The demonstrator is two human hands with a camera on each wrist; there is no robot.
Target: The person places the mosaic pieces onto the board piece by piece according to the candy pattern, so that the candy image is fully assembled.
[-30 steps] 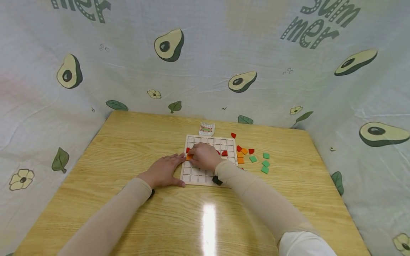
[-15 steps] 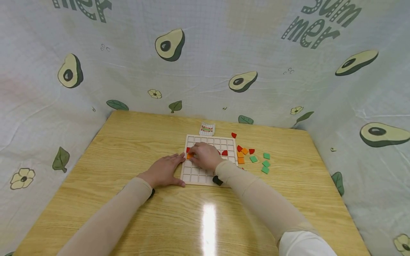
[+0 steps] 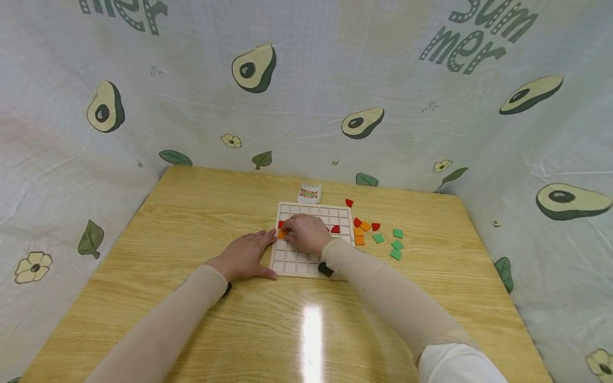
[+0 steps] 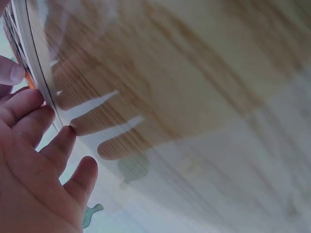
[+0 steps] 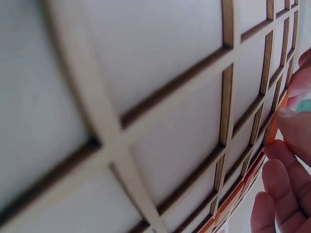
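A pale wooden grid board (image 3: 289, 267) lies on the table with both hands at it. My right hand (image 3: 306, 234) reaches over its middle, thumb and fingertips pinching an orange square tile (image 3: 281, 234) at a cell by the left edge. In the right wrist view the orange tile (image 5: 273, 132) shows between the fingertips. Just beyond it sits a red piece (image 3: 281, 224) in the grid, and another red quarter-round piece (image 3: 336, 229) is farther right. My left hand (image 3: 243, 256) rests spread on the table, its straight fingertips against the board's left side. The right hand hides several cells.
Right of the board lie loose orange tiles (image 3: 359, 240), green tiles (image 3: 396, 254) and red quarter-round pieces (image 3: 375, 226). A small curled pattern card (image 3: 309, 193) stands behind the board. The wooden table (image 3: 210, 197) ends at a printed cloth backdrop (image 3: 306, 106).
The orange tile under my right fingertips has shifted very slightly toward the red piece. Both arms and the left hand have stayed in place.
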